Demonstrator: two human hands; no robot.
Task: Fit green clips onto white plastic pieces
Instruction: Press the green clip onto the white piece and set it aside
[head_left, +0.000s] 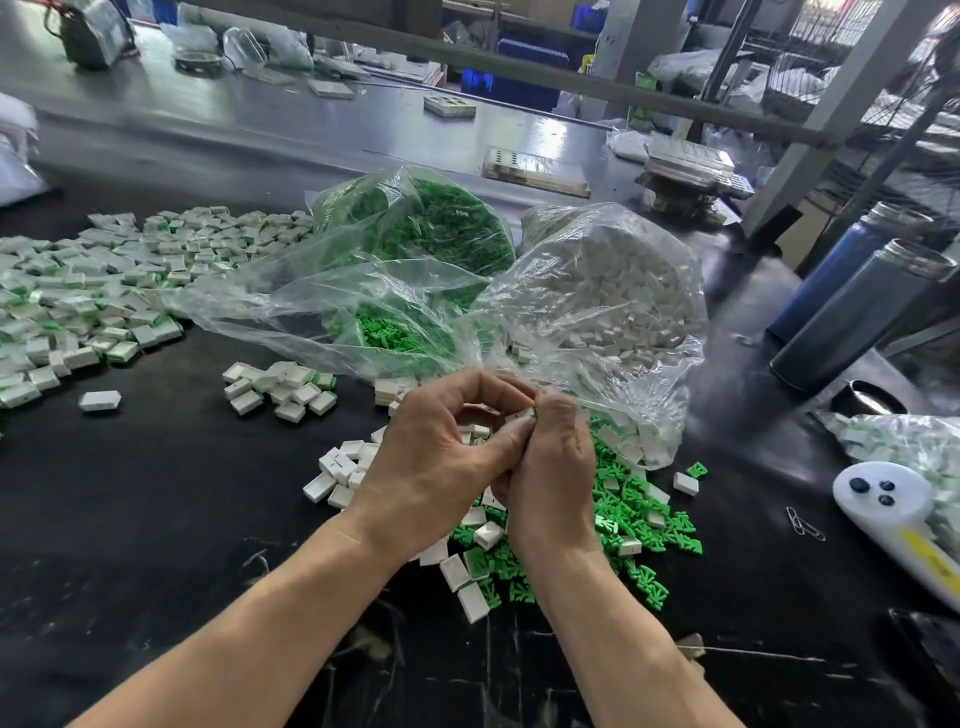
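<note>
My left hand (431, 462) and my right hand (553, 467) meet above the black table, fingertips together. Between them they pinch one small white plastic piece (519, 415), with a sliver of a green clip at its right end. Below and right of my hands lies a loose heap of green clips (639, 514) mixed with white pieces (337, 467). A clear bag of green clips (426, 228) and a clear bag of white pieces (613, 291) lie open behind my hands.
A wide spread of fitted white-and-green pieces (104, 291) covers the left of the table, with a smaller cluster (280, 389) nearer. Two dark flasks (857, 306), a white controller (883, 499) and paper clips (802, 522) lie on the right.
</note>
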